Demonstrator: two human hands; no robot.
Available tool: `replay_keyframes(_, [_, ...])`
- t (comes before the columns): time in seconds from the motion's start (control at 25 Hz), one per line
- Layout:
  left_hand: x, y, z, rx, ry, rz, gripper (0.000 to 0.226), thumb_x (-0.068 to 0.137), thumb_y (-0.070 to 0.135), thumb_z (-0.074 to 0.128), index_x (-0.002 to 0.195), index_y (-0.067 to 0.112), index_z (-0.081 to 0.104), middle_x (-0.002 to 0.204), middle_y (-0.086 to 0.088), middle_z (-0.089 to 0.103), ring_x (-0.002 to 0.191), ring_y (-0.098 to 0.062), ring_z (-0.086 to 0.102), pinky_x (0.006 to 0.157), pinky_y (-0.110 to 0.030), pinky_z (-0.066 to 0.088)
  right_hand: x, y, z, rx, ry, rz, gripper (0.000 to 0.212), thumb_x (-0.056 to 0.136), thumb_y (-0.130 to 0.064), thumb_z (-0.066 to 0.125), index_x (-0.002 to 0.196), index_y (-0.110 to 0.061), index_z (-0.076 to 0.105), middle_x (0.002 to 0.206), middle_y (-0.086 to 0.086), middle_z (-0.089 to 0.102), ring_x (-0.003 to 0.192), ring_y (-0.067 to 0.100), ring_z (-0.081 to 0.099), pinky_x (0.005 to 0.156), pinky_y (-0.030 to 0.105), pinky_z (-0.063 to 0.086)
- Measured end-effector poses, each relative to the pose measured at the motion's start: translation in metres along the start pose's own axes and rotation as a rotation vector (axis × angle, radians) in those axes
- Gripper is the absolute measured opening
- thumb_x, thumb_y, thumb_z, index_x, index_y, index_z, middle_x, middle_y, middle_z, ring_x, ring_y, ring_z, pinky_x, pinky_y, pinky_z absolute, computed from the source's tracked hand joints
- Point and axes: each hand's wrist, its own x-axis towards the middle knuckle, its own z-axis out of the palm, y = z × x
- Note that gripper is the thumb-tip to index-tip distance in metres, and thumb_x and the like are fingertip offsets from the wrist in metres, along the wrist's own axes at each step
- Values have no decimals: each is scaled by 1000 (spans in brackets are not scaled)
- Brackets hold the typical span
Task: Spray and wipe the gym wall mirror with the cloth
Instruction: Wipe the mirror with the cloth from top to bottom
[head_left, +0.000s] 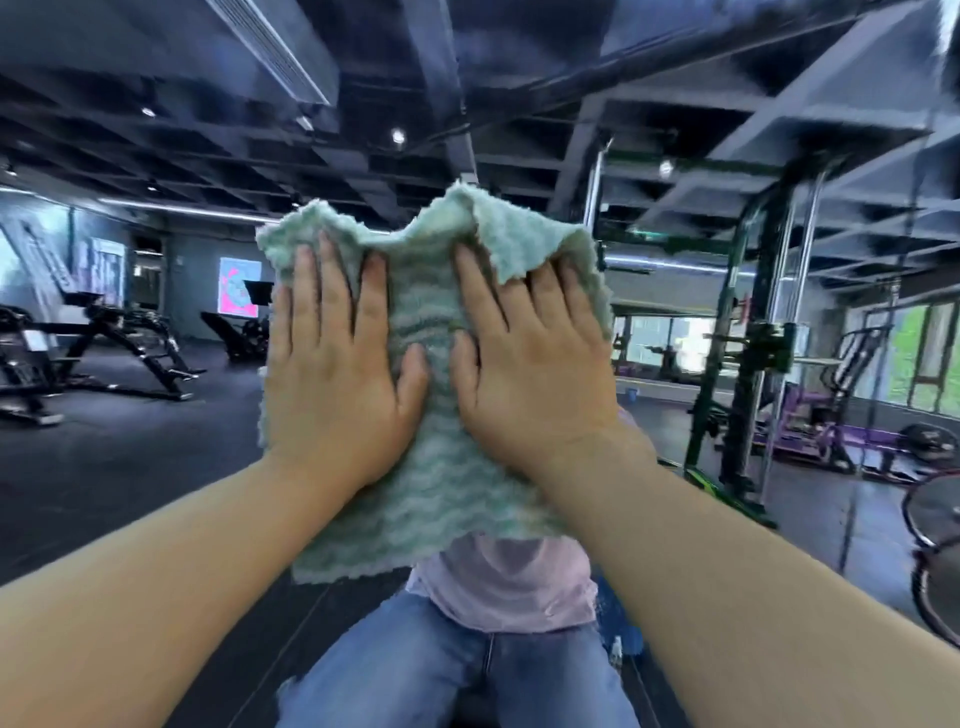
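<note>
A pale green fluffy cloth (431, 467) lies flat against the wall mirror (156, 441), which fills the whole view. My left hand (332, 374) presses on the cloth's left half with straight, spread fingers. My right hand (530, 364) presses on the right half in the same way; a folded corner of the cloth covers part of its fingers. Below the cloth the mirror shows my own reflection in a pink top and blue jeans. No spray bottle is in view.
The mirror reflects the gym: black benches and machines (104, 353) at the left, a tall rack with chrome posts (748, 364) at the right, purple equipment (831, 426) behind it, and a dark ceiling with spot lights.
</note>
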Motion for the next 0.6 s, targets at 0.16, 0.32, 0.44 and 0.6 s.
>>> replay_keyframes(0.16, [5,44,-1,-68,-1,-5,73,89,39,27,150,-1,21,157,-28,10,147,-39,5,120,-48,0,-9,41,-11,-21,-14,-55,56,94,-33,42,145,-9,43,123,10,63,123,33,49,117,38,17])
replay_keyframes(0.32, [17,129,4,-134,103,363,67,90,34,35,148,1,30,156,-22,21,146,-36,17,120,-48,8,-46,118,-35,-80,19,211,60,93,-32,36,149,-9,34,145,13,47,134,34,40,118,38,12])
replay_keyframes(0.44, [-1,191,11,-164,121,601,62,92,33,35,147,6,35,157,-17,25,146,-32,21,120,-46,13,-109,151,-46,-116,19,432,61,95,-30,29,151,-5,26,155,17,31,141,35,28,119,34,6])
replay_keyframes(0.6, [-17,192,19,-188,114,757,56,95,32,35,147,9,38,156,-14,29,146,-28,24,119,-46,17,-133,135,-41,-101,15,545,62,95,-28,27,150,0,21,156,21,25,142,37,22,118,37,3])
